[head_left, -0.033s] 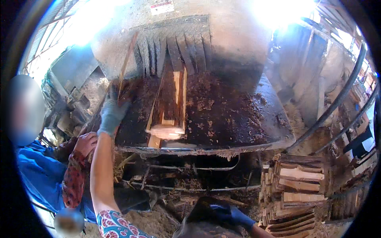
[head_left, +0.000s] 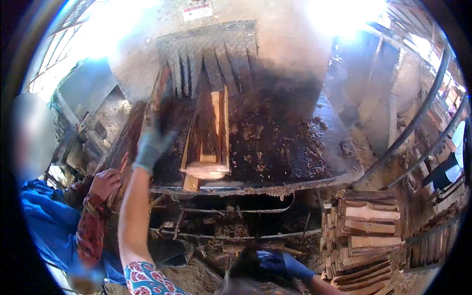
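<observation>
My left hand (head_left: 151, 147), in a pale grey-green glove, reaches over the left side of a dark machine table (head_left: 280, 147). Its thumb stands apart, and its blurred fingers are at the lower end of a narrow wooden strip (head_left: 158, 91) pointing toward the machine. I cannot tell how firmly they touch it. To the right, bark-edged boards (head_left: 205, 132) lie lengthwise, their far end at hanging dark curtain flaps (head_left: 216, 69). Low in the view, my right hand (head_left: 285, 264), in a blue glove, is beside a dark rounded thing (head_left: 250, 270); its fingers are not clear.
At the left, a co-worker's bare hand (head_left: 104, 182) and patterned red sleeve (head_left: 91, 228) are close to my left forearm. Stacked rough boards (head_left: 371, 214) stand at the lower right. A curved black hose or bar (head_left: 418, 120) crosses the right side. Dust hangs about.
My left hand has shifted slightly right and down, with its thumb spread wider. The co-worker's hand has moved a little, its fingers lifting. The boards under the flaps stay about where they were.
</observation>
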The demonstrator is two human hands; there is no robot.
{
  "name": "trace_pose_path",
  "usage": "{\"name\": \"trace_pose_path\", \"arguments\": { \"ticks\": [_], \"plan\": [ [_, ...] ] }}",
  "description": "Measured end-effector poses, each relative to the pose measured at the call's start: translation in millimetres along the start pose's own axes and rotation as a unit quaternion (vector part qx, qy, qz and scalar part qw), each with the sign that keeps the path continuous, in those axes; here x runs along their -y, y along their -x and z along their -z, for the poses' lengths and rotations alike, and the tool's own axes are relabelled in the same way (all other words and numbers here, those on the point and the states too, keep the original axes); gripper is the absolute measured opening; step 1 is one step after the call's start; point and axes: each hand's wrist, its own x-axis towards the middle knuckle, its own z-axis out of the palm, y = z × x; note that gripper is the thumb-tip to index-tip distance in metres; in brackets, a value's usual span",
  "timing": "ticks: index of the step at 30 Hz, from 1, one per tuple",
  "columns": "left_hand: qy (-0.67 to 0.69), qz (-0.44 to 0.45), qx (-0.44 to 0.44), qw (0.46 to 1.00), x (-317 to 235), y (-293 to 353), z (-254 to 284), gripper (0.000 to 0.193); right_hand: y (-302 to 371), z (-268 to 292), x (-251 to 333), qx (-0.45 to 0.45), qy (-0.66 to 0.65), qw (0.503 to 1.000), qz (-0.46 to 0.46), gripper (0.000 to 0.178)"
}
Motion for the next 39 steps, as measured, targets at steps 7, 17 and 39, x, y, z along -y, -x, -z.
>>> {"name": "trace_pose_path", "arguments": {
  "ticks": [7, 17, 39],
  "plan": [
    [0.146, 0.178, 0.304, 0.924, -37, -14, -76, 0.055, -49, -14, 91, -0.073, -0.145, 0.986, 0.047, 0.043],
    [0.438, 0.381, 0.11, 0.807, 22, 117, 70, 0.053, -48, -8, 50, -0.104, -0.216, 0.969, -0.062, 0.043],
    [0.731, 0.505, 0.082, 0.452, -192, 183, 49, 0.04, -6, 44, 79, -0.095, -0.373, 0.923, 0.007, 0.083]
  ]
}}
